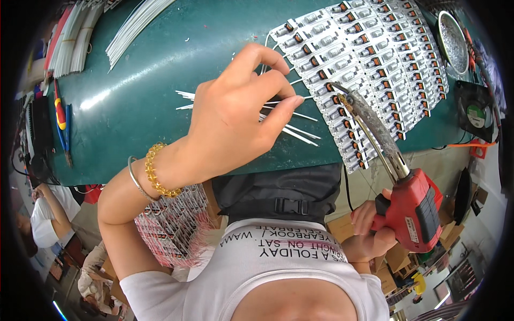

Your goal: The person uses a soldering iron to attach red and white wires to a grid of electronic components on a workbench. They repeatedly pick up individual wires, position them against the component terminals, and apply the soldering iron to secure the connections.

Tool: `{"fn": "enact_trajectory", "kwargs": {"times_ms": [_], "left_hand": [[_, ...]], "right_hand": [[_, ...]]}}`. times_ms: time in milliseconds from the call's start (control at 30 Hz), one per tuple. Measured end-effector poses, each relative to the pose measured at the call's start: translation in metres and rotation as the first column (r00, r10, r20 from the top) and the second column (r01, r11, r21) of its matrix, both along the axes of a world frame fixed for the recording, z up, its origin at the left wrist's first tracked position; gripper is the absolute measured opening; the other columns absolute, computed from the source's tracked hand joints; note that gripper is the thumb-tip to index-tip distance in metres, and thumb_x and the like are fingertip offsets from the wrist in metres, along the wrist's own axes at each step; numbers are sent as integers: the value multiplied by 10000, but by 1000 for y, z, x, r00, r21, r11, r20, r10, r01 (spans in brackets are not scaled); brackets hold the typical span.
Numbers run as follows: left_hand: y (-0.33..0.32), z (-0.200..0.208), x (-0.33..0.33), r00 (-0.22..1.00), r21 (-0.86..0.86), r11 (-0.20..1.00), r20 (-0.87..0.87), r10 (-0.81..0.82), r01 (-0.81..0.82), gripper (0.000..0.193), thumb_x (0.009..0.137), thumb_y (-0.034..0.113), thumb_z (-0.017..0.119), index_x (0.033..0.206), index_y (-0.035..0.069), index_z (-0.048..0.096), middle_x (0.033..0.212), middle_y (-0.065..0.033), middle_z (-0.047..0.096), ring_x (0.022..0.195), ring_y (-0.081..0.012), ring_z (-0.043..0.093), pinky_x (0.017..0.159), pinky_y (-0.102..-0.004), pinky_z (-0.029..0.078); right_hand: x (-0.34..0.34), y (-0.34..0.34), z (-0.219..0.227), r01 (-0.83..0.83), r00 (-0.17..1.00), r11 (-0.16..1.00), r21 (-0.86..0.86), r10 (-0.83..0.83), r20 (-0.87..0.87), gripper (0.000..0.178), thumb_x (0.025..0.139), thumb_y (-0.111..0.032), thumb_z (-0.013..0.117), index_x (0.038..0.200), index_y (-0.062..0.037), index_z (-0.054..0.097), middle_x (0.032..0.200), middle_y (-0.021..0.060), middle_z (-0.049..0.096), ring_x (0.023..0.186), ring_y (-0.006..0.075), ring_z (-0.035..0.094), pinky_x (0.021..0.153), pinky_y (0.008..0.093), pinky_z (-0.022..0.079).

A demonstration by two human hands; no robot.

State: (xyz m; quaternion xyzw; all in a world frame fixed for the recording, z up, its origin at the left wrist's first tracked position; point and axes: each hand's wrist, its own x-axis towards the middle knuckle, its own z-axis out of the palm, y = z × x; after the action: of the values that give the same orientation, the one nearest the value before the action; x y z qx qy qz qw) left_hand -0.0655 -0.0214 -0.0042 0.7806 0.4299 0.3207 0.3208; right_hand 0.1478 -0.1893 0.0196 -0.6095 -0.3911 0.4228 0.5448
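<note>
My left hand (230, 109) is closed in a pinch on a thin white wire (307, 98), whose end meets the near-left edge of a panel of small silver parts with orange-and-black pieces (369, 67). Under that palm lie several loose white wires (302, 134); some pass behind the fingers. My right hand (369, 235) is wrapped round the grip of a red soldering gun (415, 216). Its long metal tip reaches up to the panel's left rows, close to the pinched wire. Other short white wires join the panel's left edge above the fingertips.
On the green table (139, 139) stand a metal bowl (453, 43) and a small black fan (474, 113) at right. Bundled white wires (142, 27) lie at the far left, above a red-yellow screwdriver (59, 109). Wired panels (174, 224) hang below the table. Other people (51, 214) sit at left.
</note>
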Motion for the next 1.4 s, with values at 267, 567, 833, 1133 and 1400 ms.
{"fn": "enact_trajectory", "kwargs": {"times_ms": [267, 567, 833, 1133, 1400], "left_hand": [[-2, -2, 4, 999, 26, 999, -18, 30, -29, 100, 730, 5, 691, 772, -11, 602, 948, -96, 577, 697, -152, 602, 593, -248, 489], [-3, -4, 6, 998, 76, 996, -43, 40, -36, 99, 734, 15, 686, 763, -2, 593, 945, -91, 577, 701, -174, 613, 601, -258, 497], [-3, 2, 7, 998, 83, 996, -44, 39, -35, 90, 739, 18, 682, 779, 2, 603, 942, -95, 572, 674, -173, 600, 597, -251, 490], [-7, 1, 5, 998, 32, 998, -33, -47, 48, 101, 741, 29, 688, 765, 3, 594, 957, -88, 572, 693, -128, 580, 567, -236, 465], [-9, -1, 8, 999, 63, 997, -2, -32, 32, 117, 743, 14, 672, 738, 0, 556, 962, -84, 575, 653, -108, 534, 540, -212, 427]], "right_hand": [[7, -13, -5, -29, 994, 999, -25, 32, 109, 720, 797, -544, 604, 1114, 82, 444, 466, -2, 423, 371, 106, 408, 384, 242, 342], [9, -20, -11, 69, 979, 997, 44, -76, 187, 747, 811, -561, 577, 1144, 91, 425, 458, 5, 415, 370, 109, 405, 383, 242, 341], [-3, -2, -2, -34, 999, 999, 23, 34, 12, 804, 807, -591, 557, 1198, 93, 398, 450, 2, 416, 347, 109, 384, 388, 244, 347], [2, -9, 2, -3, 999, 1000, -21, 4, 48, 833, 785, -622, 554, 1204, 82, 398, 447, -4, 412, 359, 109, 398, 400, 244, 359], [5, -21, -1, -39, 995, 999, -17, 40, 89, 740, 798, -587, 562, 1125, 65, 436, 472, -9, 421, 388, 105, 417, 406, 240, 359]]}}
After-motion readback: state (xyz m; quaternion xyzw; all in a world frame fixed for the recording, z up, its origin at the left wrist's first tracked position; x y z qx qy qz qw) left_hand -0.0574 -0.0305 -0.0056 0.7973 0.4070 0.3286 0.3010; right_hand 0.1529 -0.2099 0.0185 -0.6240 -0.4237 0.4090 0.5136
